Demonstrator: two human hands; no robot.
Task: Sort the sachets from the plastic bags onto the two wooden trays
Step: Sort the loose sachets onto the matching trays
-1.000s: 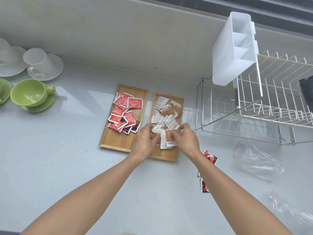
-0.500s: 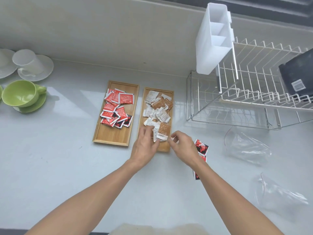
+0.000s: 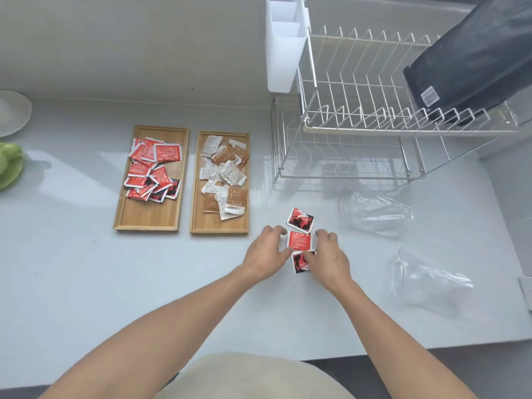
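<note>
Two wooden trays lie side by side on the white counter. The left tray (image 3: 149, 217) carries a heap of red sachets (image 3: 154, 168). The right tray (image 3: 220, 226) carries brown and white sachets (image 3: 226, 174). To the right of the trays three red sachets lie loose in a column: a far one (image 3: 300, 220), a middle one (image 3: 299, 240) and a near one (image 3: 299, 262). My left hand (image 3: 266, 253) touches the left edge of the middle sachet. My right hand (image 3: 326, 254) rests on the near sachet and partly hides it. Both hands have their fingers spread around the sachets.
Two clear plastic bags lie crumpled at the right, one far (image 3: 374, 211) and one near (image 3: 429, 280). A wire dish rack (image 3: 359, 122) with a white cutlery holder (image 3: 285, 47) and a dark object (image 3: 472, 61) stands behind. A green cup (image 3: 8, 162) and white saucer (image 3: 14, 110) sit far left.
Both hands left the right tray's brown and white sachets and moved right and nearer, onto the loose red sachets on the counter. The view has shifted to the right.
</note>
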